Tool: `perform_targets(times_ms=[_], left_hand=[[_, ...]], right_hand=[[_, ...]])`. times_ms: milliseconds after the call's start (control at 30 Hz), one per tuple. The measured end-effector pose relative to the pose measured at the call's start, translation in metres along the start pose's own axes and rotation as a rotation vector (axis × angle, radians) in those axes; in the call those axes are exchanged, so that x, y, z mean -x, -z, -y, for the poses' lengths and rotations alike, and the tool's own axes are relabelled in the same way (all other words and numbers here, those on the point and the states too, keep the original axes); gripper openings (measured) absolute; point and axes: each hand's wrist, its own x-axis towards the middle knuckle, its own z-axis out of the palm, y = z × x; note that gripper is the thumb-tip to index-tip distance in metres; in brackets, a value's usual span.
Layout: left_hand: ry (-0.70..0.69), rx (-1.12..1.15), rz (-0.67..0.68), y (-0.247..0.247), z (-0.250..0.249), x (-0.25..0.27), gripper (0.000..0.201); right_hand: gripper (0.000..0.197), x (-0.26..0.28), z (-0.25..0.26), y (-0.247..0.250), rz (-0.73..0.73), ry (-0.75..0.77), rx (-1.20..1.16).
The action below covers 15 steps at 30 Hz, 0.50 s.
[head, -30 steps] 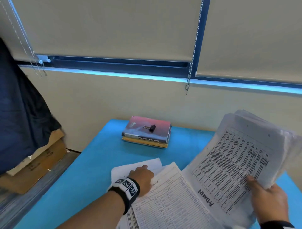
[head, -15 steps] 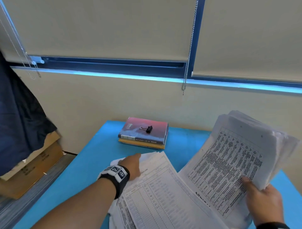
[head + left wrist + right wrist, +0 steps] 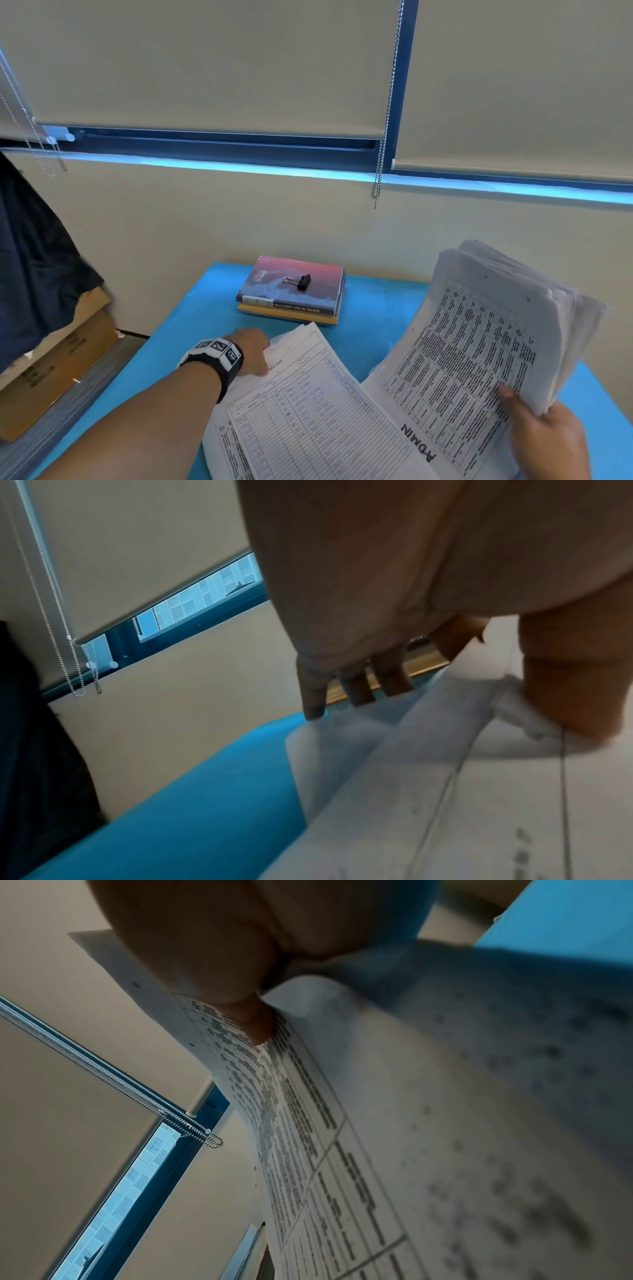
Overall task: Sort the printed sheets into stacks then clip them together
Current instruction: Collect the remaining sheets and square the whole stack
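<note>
A lined form sheet (image 3: 308, 411) lies on top of other printed sheets at the near middle of the blue table (image 3: 191, 329). My left hand (image 3: 253, 353) pinches its far left corner, thumb (image 3: 565, 696) on top and fingers (image 3: 356, 685) reaching past the edge. My right hand (image 3: 541, 435) grips a thick bundle of printed sheets (image 3: 479, 342), raised and tilted at the right, thumb (image 3: 253, 1020) pressed on the top page (image 3: 342, 1123). A black binder clip (image 3: 299, 281) rests on a stack of books (image 3: 291, 301) at the back.
The table stands against a beige wall under a window with lowered blinds; a bead chain (image 3: 380, 171) hangs above the books. Cardboard boxes (image 3: 58, 359) and a dark cloth (image 3: 30, 267) are off the table's left edge.
My left hand has slid left along the form sheet's far edge, and the sheet now covers most of the white paper beneath. The right hand still holds up its bundle.
</note>
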Motion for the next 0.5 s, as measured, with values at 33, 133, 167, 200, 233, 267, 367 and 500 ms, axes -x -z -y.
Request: perform_targets(times_ms=[33,133,167,200,233,267,367,500], left_hand=[[-0.011,0.031,0.002,0.002,0.000,0.001,0.025],[-0.045,0.082,-0.023,0.008,0.001,0.007,0.022],[-0.051,0.099,-0.034,0.010,0.003,0.008,0.026],[-0.054,0.125,-0.045,0.012,0.004,0.010,0.031],[-0.060,0.154,-0.058,0.015,0.006,0.013,0.037],[-0.065,0.182,-0.065,0.019,0.008,0.017,0.045],[-0.105,0.182,-0.071,0.040,0.012,0.034,0.037],[-0.170,0.098,-0.117,0.085,0.009,0.072,0.015]], right_hand=[[0.023,-0.001,-0.002,0.000,0.002,-0.006,0.007],[0.019,-0.002,-0.007,-0.002,0.012,-0.007,0.002],[0.020,-0.002,-0.007,-0.003,0.012,0.000,-0.002],[0.021,-0.001,-0.007,-0.003,0.015,-0.001,-0.005],[0.019,0.000,-0.007,-0.003,0.021,-0.001,-0.014],[0.017,0.002,-0.005,-0.003,0.028,-0.002,-0.024],[0.015,0.004,-0.001,-0.003,0.045,0.024,-0.054],[0.016,0.003,0.009,-0.006,0.085,0.075,-0.073]])
